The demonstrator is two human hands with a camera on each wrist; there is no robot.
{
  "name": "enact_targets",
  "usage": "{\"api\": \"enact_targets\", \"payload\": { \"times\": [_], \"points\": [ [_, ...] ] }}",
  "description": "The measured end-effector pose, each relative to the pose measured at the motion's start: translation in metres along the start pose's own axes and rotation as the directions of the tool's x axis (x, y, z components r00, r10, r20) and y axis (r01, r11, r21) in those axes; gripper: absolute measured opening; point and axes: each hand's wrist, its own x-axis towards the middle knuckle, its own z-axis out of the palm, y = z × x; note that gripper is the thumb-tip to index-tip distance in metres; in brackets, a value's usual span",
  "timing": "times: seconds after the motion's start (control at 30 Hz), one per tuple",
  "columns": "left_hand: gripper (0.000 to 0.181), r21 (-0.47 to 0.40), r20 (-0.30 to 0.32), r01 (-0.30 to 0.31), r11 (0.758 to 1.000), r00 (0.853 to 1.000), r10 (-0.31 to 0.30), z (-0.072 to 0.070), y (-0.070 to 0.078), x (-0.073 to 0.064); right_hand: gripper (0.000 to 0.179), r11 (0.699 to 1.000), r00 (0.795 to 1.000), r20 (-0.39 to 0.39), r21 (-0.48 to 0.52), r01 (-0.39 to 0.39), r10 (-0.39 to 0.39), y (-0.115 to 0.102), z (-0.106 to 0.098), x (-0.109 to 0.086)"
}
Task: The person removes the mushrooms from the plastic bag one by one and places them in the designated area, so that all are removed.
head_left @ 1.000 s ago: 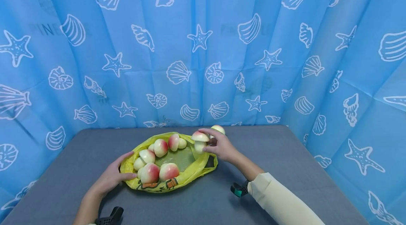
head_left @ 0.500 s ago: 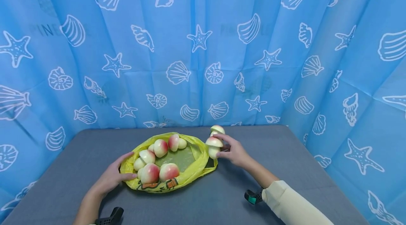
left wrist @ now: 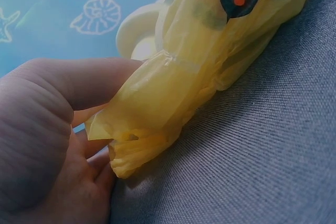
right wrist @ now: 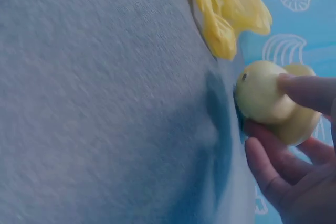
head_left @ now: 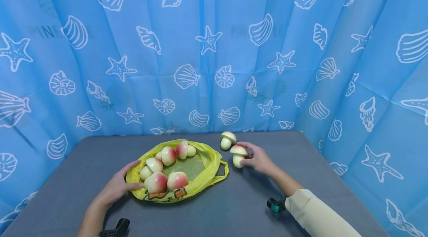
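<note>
My right hand (head_left: pixel 259 158) holds a toy mushroom (head_left: pixel 238 156) with a cream stem and a pink-tinged cap, just right of the yellow plastic bag (head_left: pixel 214 177). In the right wrist view, thumb and fingers curl round this mushroom (right wrist: pixel 265 90), and its shadow falls on the cloth. A second mushroom (head_left: pixel 228 140) stands behind it on the table. At the bag's left end, my left hand (head_left: pixel 118 183) grips the rim; the left wrist view has the bag's yellow film (left wrist: pixel 152 98) between thumb and fingers. Several mushrooms, one a red-and-cream mushroom (head_left: pixel 178 181), lie inside the wide-mouthed bag.
A grey cloth-covered table (head_left: pixel 207 218) lies under everything. Behind it and along the right side hangs a blue curtain (head_left: pixel 207 96) with white shell and starfish prints. The bag's handle loop (head_left: pixel 224 174) sticks out on its right side.
My right hand has carried the mushroom from over the bag's right rim to the right, lowering it to the table. The rear mushroom has come into full view. My left hand has stayed put.
</note>
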Motion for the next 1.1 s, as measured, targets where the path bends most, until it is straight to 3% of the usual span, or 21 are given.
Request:
{"api": "enact_targets", "payload": {
  "times": [0.37,0.7,1.1],
  "points": [
    [0.093,0.008,-0.006,0.010,1.000,1.000,-0.010,0.001,0.000,0.000,0.059,0.975,0.987,-0.085,-0.169,-0.147,0.134,0.020,-0.010,0.013],
    [0.091,0.015,-0.011,0.001,1.000,1.000,-0.001,-0.001,-0.002,0.002,0.059,0.962,0.975,-0.132,-0.183,-0.201,0.179,0.031,-0.015,0.036],
    [0.091,0.008,-0.007,-0.001,1.000,1.000,0.001,-0.001,-0.002,0.001,0.061,0.941,0.961,-0.125,-0.208,-0.268,0.246,0.028,-0.016,0.059]
  ]
}}
